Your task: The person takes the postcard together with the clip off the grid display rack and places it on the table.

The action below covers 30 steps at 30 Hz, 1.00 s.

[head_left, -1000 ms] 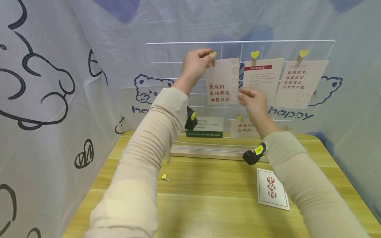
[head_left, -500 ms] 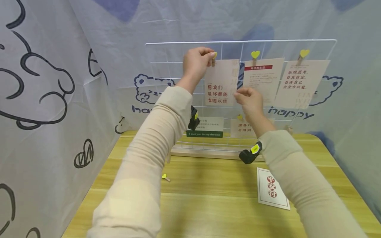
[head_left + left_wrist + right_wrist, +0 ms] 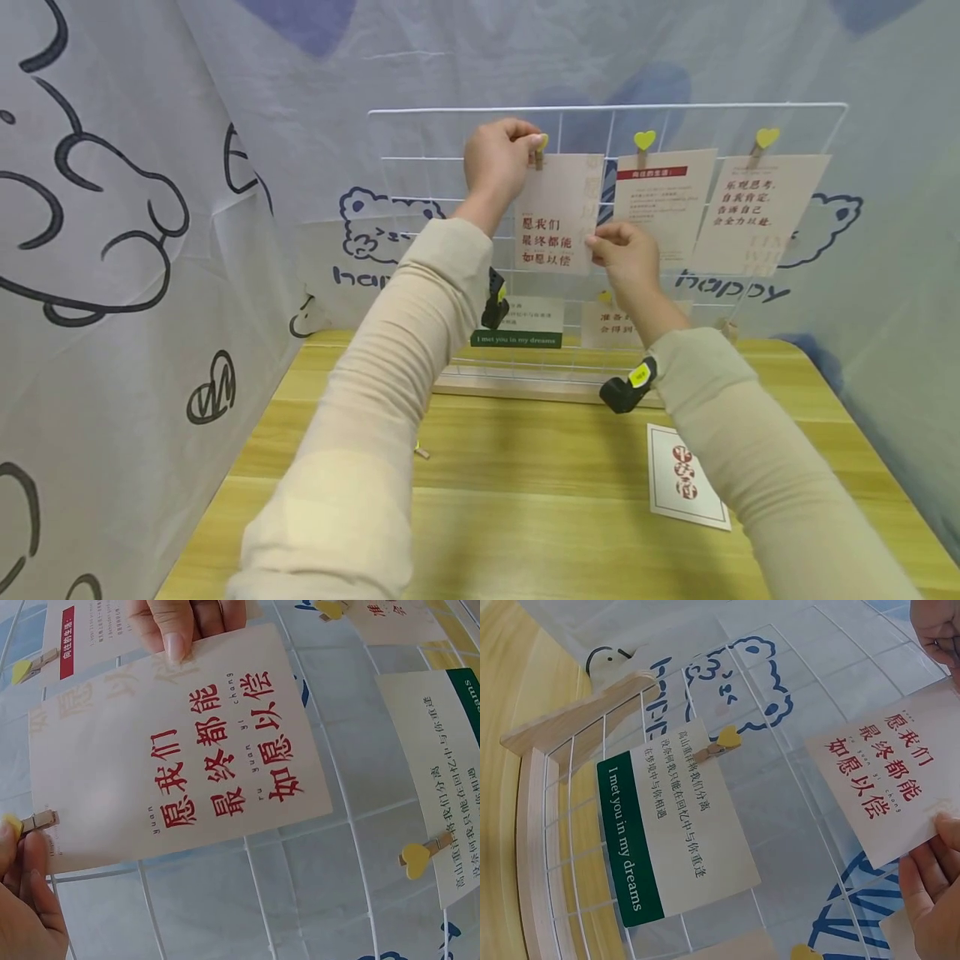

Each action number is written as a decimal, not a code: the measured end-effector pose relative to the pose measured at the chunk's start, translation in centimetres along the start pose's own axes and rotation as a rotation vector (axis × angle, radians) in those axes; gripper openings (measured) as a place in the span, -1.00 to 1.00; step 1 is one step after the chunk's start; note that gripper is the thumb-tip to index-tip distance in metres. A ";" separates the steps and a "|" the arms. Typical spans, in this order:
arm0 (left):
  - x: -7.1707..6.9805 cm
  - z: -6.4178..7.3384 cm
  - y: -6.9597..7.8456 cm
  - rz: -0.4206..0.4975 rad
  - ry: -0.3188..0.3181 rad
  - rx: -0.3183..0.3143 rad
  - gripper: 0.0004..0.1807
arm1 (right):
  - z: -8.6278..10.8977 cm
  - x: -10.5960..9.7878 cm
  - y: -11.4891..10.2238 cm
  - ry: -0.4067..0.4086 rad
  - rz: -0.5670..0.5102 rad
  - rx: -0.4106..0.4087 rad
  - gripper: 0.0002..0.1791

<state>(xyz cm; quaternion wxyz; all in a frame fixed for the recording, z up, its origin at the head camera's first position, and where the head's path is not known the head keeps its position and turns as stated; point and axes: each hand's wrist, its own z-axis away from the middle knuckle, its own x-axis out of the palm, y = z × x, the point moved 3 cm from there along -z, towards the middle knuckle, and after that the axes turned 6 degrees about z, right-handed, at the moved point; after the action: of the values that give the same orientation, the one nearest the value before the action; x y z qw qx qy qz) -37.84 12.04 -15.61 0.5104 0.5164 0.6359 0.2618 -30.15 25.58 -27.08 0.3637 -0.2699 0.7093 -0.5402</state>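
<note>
head view, item one: white wire grid [image 3: 420, 158], upright in a wooden base [image 3: 517, 385] on a yellow wooden table [image 3: 525, 500], printed cloth backdrop behind.

item two: card with red characters [image 3: 553, 217], hanging flat against the upper grid, leftmost of three in the top row. left hand [image 3: 498, 158] is at its top left corner, fingers curled and pinching a small wooden clip with a yellow heart [image 3: 540, 143]; judged to be seating the clip over card and wire together, which would explain the grip at the very corner. left wrist view shows the clip [image 3: 34, 822] biting the card's edge [image 3: 180, 750], fingertips touching it.

item three: right hand [image 3: 626, 254], thumb and fingers pinching the same card's lower right corner, likely holding it level and against the wires while the clip goes on. the card thus spans diagonally between the two hands, one at each opposite corner.

item four: two neighbouring cards, one with a red banner [image 3: 663, 204] and one with brown characters [image 3: 761, 212], each hung by its own yellow heart clip.

item five: lower row, a card with a green band [image 3: 667, 840] clipped on, another card partly hidden behind the right forearm.

item six: loose card [image 3: 686, 487] flat on the table, near the right forearm.
</note>
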 end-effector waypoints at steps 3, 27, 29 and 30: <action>0.1 0.1 0.0 0.011 0.014 0.005 -0.84 | 0.1 0.0 0.0 0.007 0.001 0.011 -0.84; 0.2 -0.1 -0.4 0.133 0.114 0.047 -0.86 | 0.7 -0.1 -0.4 0.019 0.029 0.013 -0.84; 0.1 -0.1 -0.3 0.131 0.125 0.063 -0.85 | 0.7 -0.2 -0.5 0.021 0.032 0.011 -0.83; 0.0 -0.1 -0.3 0.130 0.130 0.070 -0.85 | 0.7 -0.2 -0.5 0.022 0.034 0.008 -0.83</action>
<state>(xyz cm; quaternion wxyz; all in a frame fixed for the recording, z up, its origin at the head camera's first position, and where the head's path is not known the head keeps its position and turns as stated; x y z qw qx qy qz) -38.03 12.00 -15.82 0.4317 0.5559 0.6416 0.3049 -29.49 25.22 -26.70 0.3659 -0.2506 0.7156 -0.5397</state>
